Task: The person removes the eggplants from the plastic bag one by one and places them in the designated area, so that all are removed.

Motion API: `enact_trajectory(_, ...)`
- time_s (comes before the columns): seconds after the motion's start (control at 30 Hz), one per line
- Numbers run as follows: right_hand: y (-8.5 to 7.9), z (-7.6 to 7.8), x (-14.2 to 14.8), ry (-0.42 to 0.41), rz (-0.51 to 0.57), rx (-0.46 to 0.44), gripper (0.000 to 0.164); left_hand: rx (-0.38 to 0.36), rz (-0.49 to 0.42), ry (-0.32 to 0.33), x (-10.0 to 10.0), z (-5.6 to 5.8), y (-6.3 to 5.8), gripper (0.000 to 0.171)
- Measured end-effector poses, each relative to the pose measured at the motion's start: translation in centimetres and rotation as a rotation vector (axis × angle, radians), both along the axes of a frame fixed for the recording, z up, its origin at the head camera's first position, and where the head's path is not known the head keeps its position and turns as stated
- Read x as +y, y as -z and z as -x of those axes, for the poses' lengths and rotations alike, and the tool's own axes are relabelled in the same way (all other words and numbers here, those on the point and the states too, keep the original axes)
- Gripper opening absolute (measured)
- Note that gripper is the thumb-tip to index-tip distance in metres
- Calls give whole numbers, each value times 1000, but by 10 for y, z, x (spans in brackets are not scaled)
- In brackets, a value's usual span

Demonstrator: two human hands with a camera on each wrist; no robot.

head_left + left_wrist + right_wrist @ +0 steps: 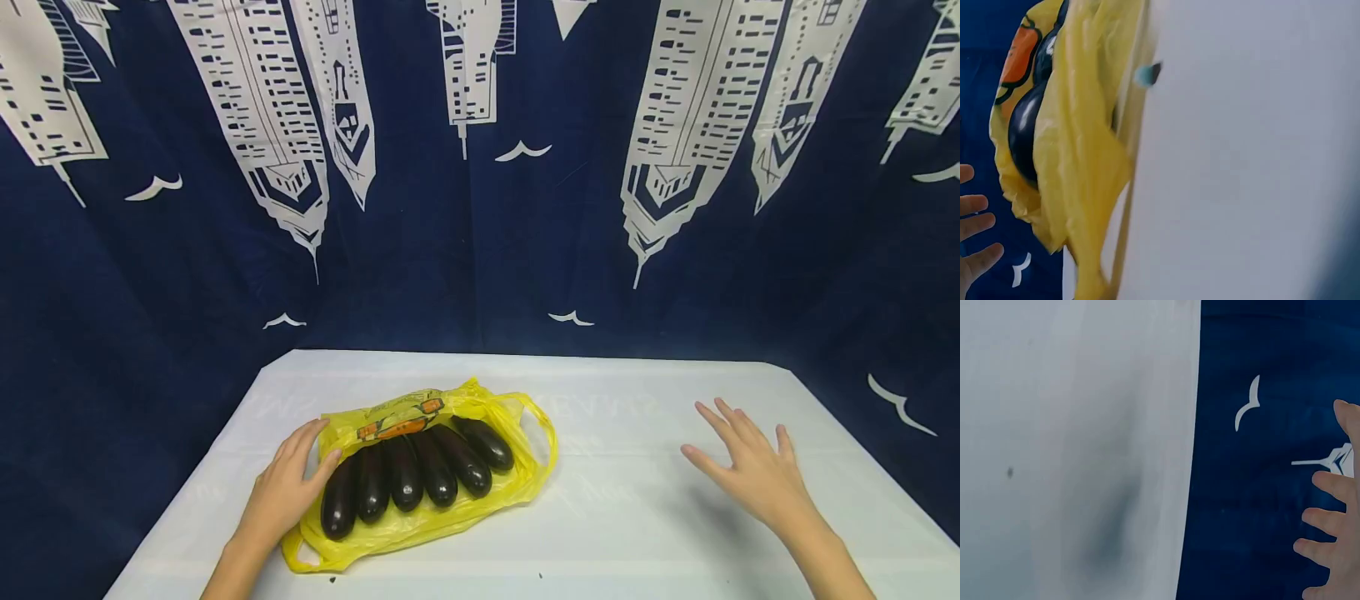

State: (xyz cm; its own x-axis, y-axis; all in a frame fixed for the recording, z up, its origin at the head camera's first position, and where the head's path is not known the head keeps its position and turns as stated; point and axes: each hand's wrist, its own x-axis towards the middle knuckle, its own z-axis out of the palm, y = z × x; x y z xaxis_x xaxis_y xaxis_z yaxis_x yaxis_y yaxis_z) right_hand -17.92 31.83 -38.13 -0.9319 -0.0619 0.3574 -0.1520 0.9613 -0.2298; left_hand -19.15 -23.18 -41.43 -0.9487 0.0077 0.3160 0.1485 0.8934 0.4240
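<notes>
Several dark, glossy eggplants (406, 473) lie side by side on a yellow plastic bag (420, 527), left of the table's middle. The bag is spread out, with a handle loop at each end and orange printing on its far flap. My left hand (283, 487) is at the bag's left end, fingers extended beside the leftmost eggplant; whether it touches the bag I cannot tell. In the left wrist view the bag (1085, 144) partly covers an eggplant (1025, 134). Over the right side of the table my right hand (761, 475) is raised, its fingers spread and holding nothing.
A white-covered table (615, 533) carries the bag. Small dark specks (333, 579) dot its near part. Behind and around it hangs a navy cloth (480, 250) printed with white buildings and birds. A shadow (712, 517) falls on the table beneath the right hand.
</notes>
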Motion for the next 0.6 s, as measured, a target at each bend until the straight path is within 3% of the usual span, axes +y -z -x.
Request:
enact_trajectory(0.3,-1,-5,-21,-16,22,33,67,29,-111,-56,11,-2,-1,48)
enact_trajectory(0.6,-8,-9,-41,-58,64,75,59,133,-262,-125,20,-2,6,33)
